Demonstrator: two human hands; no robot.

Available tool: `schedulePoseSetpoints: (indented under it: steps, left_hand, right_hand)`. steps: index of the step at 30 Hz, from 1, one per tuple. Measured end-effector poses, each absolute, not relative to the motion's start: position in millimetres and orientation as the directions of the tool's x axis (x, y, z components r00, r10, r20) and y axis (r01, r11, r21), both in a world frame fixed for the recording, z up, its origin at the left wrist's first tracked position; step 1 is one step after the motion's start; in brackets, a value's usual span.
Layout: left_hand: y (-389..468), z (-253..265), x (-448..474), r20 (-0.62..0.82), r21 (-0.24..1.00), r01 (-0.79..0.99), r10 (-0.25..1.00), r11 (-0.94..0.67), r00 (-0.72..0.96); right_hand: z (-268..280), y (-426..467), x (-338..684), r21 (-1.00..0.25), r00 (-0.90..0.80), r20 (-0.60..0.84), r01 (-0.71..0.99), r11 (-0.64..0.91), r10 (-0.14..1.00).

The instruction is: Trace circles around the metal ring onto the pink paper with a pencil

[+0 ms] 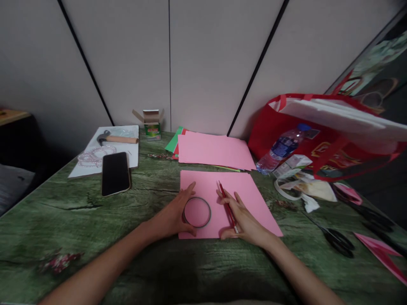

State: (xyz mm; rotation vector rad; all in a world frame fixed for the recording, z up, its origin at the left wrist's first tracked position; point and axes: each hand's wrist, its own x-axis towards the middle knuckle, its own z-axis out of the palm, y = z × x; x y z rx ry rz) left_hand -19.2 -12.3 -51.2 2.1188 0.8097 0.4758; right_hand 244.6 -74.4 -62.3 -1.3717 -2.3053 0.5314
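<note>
A sheet of pink paper (254,212) lies on the table in front of me, with a thin dark ring (210,212) flat on its left part. My left hand (174,214) curves around the ring's left side, thumb below and fingers above, holding it against the paper. In my right hand (240,214) is a red pencil (226,202), lying across the fingers with its dark tip pointing away from me. That hand rests on the right part of the sheet, thumb spread towards the near edge.
Behind the sheet lies a stack of pink paper (213,148). To the left are a phone (115,173), a hammer (121,139) and a small green box (152,129). A red bag (267,131), a water bottle (282,146) and black-handled scissors (338,242) occupy the right side.
</note>
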Motion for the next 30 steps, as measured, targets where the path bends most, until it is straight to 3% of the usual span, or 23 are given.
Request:
schedulePoseSetpoints:
  steps: [3, 5, 8, 11, 15, 17, 22, 30]
  left_hand:
    - [-12.5, -50.1, -19.8, 0.048, 0.79, 0.388, 0.678, -0.475, 0.733]
    - [-12.4, -49.1, -20.8, 0.034, 0.772, 0.399, 0.659, -0.495, 0.752]
    - [-12.8, -45.7, -22.0, 0.031, 0.705, 0.41, 0.603, -0.578, 0.797]
    - [-15.1, -40.4, -18.5, 0.064, 0.601, 0.403, 0.545, -0.69, 0.836]
    - [-21.7, -37.8, -3.1, 0.046, 0.359, 0.511, 0.561, -0.781, 0.826]
    - [-25.9, -39.1, 5.9, 0.013, 0.228, 0.56, 0.578, -0.797, 0.816]
    - [-36.3, -37.7, 19.8, -0.018, 0.026, 0.565, 0.565, -0.825, 0.825]
    - [-51.2, -33.6, 38.8, -0.074, -0.07, 0.626, 0.63, -0.777, 0.773]
  right_hand:
    - [-54.3, -72.4, 245.0, -0.589, -0.406, 0.161, 0.692, 0.418, 0.9]
    - [-46.0, -67.6, 244.4, -0.704, -0.332, 0.199, 0.606, 0.37, 0.922]
    - [-35.6, -52.4, 241.5, -0.876, -0.177, 0.233, 0.388, 0.285, 0.956]
    - [-33.9, -29.5, 233.3, -0.979, 0.0, 0.171, 0.112, 0.17, 0.985]
    - [-41.8, 0.7, 213.4, -0.959, 0.112, -0.017, -0.283, 0.015, 0.994]
    - [-46.9, 11.1, 202.7, -0.918, 0.11, -0.08, -0.395, -0.03, 0.991]
    - [-58.3, 22.8, 184.1, -0.936, 0.054, -0.111, -0.341, -0.086, 0.992]
    - [-55.2, 24.7, 167.1, -0.985, -0.149, -0.115, -0.114, -0.132, 0.982]
